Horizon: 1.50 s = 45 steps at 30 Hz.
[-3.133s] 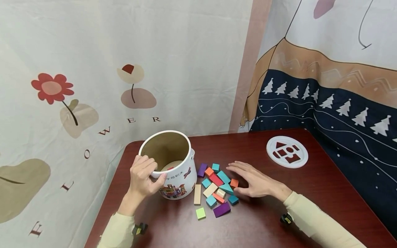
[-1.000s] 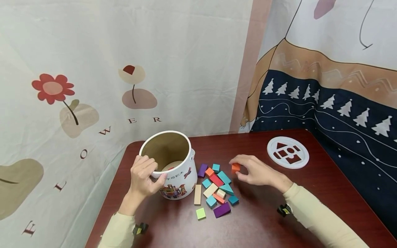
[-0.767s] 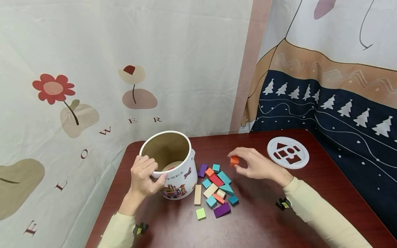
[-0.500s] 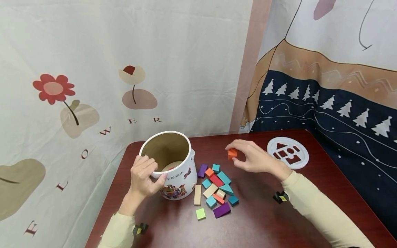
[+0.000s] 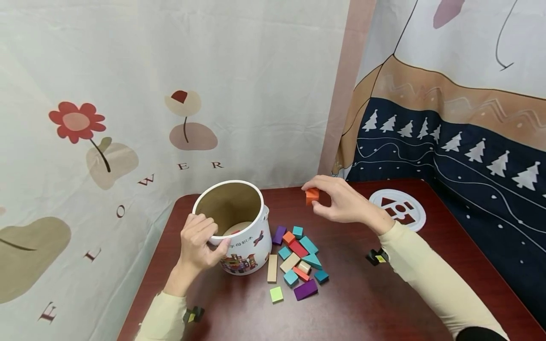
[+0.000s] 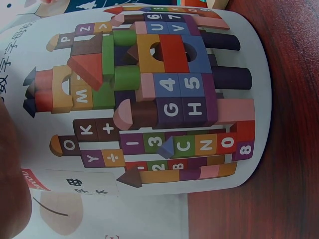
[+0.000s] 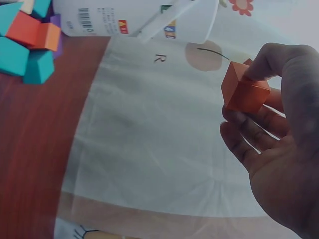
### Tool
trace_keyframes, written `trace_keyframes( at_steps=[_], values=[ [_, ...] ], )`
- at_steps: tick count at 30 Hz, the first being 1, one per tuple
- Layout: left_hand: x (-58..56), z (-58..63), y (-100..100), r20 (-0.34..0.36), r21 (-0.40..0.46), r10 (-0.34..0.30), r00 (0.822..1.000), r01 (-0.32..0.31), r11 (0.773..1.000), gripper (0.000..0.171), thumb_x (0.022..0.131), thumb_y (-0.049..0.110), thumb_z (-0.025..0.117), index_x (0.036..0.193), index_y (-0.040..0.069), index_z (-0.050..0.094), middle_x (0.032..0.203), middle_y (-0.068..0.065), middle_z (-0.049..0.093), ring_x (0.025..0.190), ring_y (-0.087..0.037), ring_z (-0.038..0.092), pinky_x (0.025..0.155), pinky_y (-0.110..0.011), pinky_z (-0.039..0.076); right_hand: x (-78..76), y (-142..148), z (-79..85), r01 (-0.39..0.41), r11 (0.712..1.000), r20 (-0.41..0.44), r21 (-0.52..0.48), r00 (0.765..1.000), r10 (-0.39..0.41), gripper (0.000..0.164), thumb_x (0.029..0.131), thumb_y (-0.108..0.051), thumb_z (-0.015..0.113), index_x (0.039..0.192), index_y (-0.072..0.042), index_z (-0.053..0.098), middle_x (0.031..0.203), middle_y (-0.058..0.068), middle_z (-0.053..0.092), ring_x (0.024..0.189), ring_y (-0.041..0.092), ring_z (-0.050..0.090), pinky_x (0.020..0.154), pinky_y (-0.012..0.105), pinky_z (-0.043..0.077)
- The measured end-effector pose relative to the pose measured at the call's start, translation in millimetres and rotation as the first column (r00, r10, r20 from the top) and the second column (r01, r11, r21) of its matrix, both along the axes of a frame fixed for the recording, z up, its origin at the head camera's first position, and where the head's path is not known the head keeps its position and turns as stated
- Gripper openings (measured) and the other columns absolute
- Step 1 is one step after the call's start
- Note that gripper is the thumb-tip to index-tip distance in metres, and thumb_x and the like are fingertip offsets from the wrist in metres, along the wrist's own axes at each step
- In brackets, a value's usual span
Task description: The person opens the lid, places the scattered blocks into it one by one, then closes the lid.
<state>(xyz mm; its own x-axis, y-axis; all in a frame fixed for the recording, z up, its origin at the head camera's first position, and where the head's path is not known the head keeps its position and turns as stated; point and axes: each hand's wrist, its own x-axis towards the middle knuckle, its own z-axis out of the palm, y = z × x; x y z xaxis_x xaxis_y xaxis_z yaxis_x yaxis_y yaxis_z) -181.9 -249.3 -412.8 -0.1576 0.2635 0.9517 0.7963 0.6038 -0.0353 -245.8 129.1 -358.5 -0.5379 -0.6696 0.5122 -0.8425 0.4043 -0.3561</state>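
At the left, a pale cloth [image 5: 264, 94] printed with flowers hung beyond the table [image 5: 350, 298]. The left hand [image 5: 198, 241] gripped the near-left rim of a white bucket [image 5: 261, 248], fingers curled over the edge and thumb against the outer wall; the bucket stood on the table. Just right of it lay a loose group of coloured blocks [image 5: 297, 248], a lime block [image 5: 276, 294] at its near side. Farther right, the right hand [image 5: 347, 203] pinched an orange block [image 5: 312, 196] between thumb and fingers, raised off the table beyond the group. Partly behind that hand, at the far right, lay a white disc [image 5: 420, 215] with cut-out shapes.
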Motion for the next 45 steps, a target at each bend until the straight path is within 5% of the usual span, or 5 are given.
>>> trace_keyframes(
  at_steps=[31, 45],
  values=[
    [0.2, 0.8, -1, 0.012, -0.014, 0.016, 1.000, -0.015, 1.000, 0.039, 0.077, 0.035, 0.059, 0.054, 0.012, 0.037, 0.054, 0.004, 0.028, 0.051, -0.018, 0.025, 0.055, -0.040, 0.026, -23.4, -100, 66.5, -0.188, 0.980, -0.131, -0.065, 0.975, 0.178, 0.034, 0.084, -0.013, 0.062, 0.116, -0.006, 0.070, 0.100, -0.005, 0.065, 0.083, 0.004, 0.052, 0.073, 0.026, 0.046],
    [0.9, 0.5, -2, 0.018, -0.024, 0.027, 0.999, -0.027, 0.999, 0.036, 0.073, 0.033, 0.060, 0.055, 0.011, 0.037, 0.054, 0.004, 0.027, 0.051, -0.017, 0.024, 0.055, -0.039, 0.025, -27.5, -159, 71.1, -0.298, 0.955, -0.109, 0.004, 0.949, 0.296, 0.034, 0.083, -0.010, 0.062, 0.115, -0.001, 0.071, 0.095, 0.000, 0.064, 0.083, 0.011, 0.054, 0.075, 0.025, 0.044]
  ],
)
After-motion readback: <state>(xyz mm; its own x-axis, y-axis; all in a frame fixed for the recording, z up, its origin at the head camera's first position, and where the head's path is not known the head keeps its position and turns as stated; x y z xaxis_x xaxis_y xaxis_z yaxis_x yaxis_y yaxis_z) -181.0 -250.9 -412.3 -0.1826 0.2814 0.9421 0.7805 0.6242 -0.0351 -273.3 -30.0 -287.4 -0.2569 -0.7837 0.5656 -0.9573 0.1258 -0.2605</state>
